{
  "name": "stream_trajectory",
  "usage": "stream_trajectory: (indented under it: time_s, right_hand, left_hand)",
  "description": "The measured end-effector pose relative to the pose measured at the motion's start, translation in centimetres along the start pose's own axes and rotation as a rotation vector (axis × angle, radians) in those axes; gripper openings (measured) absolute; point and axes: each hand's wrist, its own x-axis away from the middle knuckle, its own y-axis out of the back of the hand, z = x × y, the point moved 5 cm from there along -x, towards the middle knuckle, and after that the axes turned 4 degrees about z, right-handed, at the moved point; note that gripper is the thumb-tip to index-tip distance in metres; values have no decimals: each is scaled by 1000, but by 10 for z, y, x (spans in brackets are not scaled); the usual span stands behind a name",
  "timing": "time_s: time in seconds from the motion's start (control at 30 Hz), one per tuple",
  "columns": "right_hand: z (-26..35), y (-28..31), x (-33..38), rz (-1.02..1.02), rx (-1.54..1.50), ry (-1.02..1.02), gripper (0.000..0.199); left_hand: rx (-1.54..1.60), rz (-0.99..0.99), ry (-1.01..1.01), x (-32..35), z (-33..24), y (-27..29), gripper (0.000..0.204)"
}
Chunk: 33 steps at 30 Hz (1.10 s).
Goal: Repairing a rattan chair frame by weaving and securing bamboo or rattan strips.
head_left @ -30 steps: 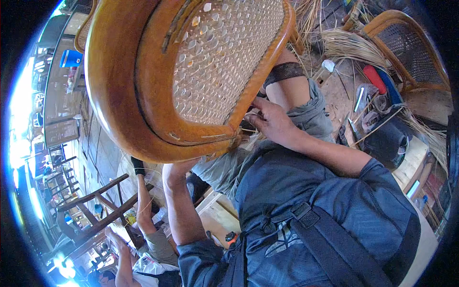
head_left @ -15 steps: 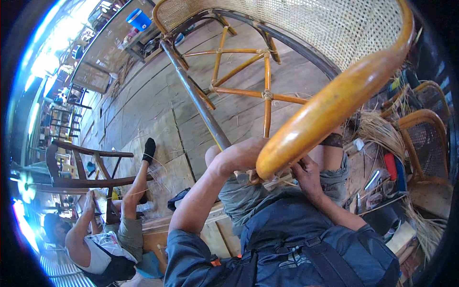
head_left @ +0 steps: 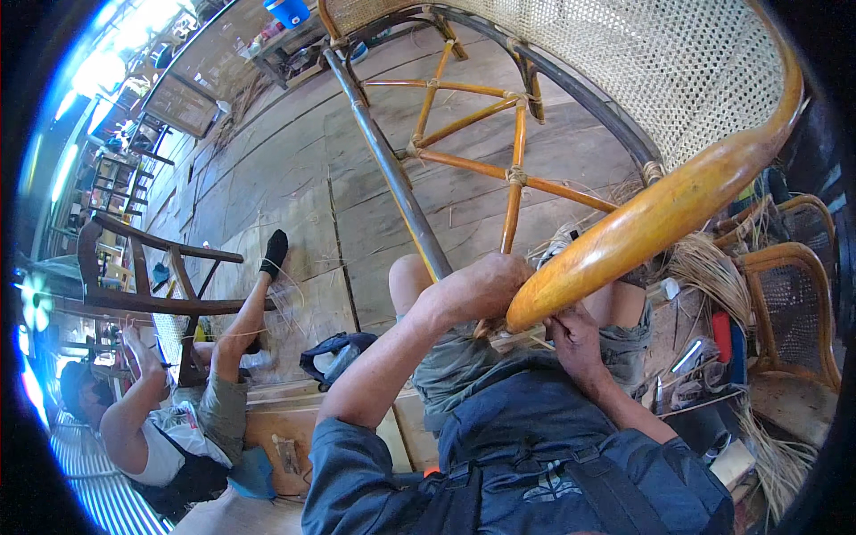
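Wooden floorboards (head_left: pixel 285 178) stretch out below, strewn with loose cane strands (head_left: pixel 713 276). Up close, a rattan chair (head_left: pixel 660 214) is tipped across the person's lap, woven cane panel (head_left: pixel 642 62) above, thick curved rim sweeping down to the hands. Left hand (head_left: pixel 477 287) is wrapped around the lower end of that rim, fingers closed on it. Right hand (head_left: pixel 575 339) sits just beneath the rim's tip, fingers pinched together on a thin strand there, though the strand itself is hard to make out. Off to the left, another person (head_left: pixel 169 419) sits on the floor beside a dark wooden chair frame (head_left: pixel 143 267).
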Motion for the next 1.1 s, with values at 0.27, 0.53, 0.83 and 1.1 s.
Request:
stream_trajectory:
  time_s: [0.27, 0.53, 0.83, 1.1]
  right_hand:
    - [9, 17, -3, 153, 385, 77, 16]
    - [20, 17, -26, 586, 401, 144, 16]
    - [17, 13, -29, 630, 452, 146, 30]
    - [18, 15, -36, 608, 401, 260, 30]
  left_hand:
    - [-263, -665, 381, 71, -97, -26, 19]
    - [-305, -587, 849, 70, -30, -96, 57]
    - [217, -1137, 603, 53, 6, -110, 55]
    - [82, -1293, 589, 53, 10, -111, 48]
